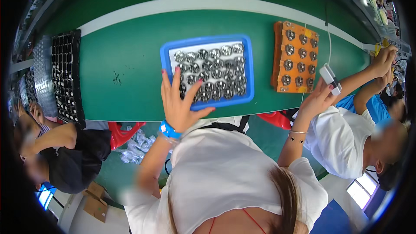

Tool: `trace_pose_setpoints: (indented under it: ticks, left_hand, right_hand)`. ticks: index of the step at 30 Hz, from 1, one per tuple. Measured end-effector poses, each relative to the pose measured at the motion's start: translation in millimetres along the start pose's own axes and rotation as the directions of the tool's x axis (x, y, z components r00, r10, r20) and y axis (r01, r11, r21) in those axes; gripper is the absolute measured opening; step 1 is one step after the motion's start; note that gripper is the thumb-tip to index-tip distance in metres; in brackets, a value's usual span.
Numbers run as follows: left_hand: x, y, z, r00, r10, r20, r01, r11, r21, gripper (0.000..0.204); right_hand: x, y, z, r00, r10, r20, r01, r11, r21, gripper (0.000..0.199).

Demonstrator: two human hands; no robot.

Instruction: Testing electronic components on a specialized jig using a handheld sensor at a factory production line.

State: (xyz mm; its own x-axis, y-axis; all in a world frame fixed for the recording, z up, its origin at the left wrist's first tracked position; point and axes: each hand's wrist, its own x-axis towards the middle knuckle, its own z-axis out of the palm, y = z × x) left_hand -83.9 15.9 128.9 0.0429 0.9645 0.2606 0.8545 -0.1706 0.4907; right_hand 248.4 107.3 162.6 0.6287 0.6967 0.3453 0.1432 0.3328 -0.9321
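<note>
My left hand [177,104] lies over the near left part of a blue tray [207,40], fingers spread and no part gripped. In the tray, on a white liner, stand rows of small shiny metal parts [216,73]; my fingers hide some at the left. Whether the fingertips touch them I cannot tell. My right hand [315,102] is closed at the near right corner of an orange block [296,48], on a small white and grey box-shaped device [330,79]. Similar metal parts [300,66] sit in rows in that block.
A black compartment tray [68,76] stands at the table's left end. Dark specks [116,78] lie on the green table [130,52]. A thin white cable [329,45] runs down near the device. People sit close on both sides; red stools [123,134] and clear plastic bags [138,145] are below.
</note>
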Motion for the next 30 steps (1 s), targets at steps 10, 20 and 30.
trace_pose_setpoints:
  ticks: [10, 20, 30]
  left_hand:
    - [267.8, 55.8, -93.6, 0.981, 0.118, -0.151, -0.116, 0.993, 0.027, 0.086]
    - [350.4, 70.4, 49.8, 0.950, 0.178, -0.258, -0.115, 0.964, 0.240, 0.080]
    - [280.2, 197.9, 130.6, 0.893, 0.303, 0.333, -0.006, 0.747, -0.665, 0.032]
  right_hand:
    - [106.9, -106.1, 8.1, 0.978, -0.088, -0.191, 0.011, 0.928, -0.373, 0.039]
    - [94.2, -29.0, -77.2, 0.986, 0.000, -0.164, -0.047, 0.958, -0.283, 0.043]
    - [70.2, 10.1, -71.5, 0.935, -0.001, -0.355, -0.074, 0.978, -0.197, 0.038]
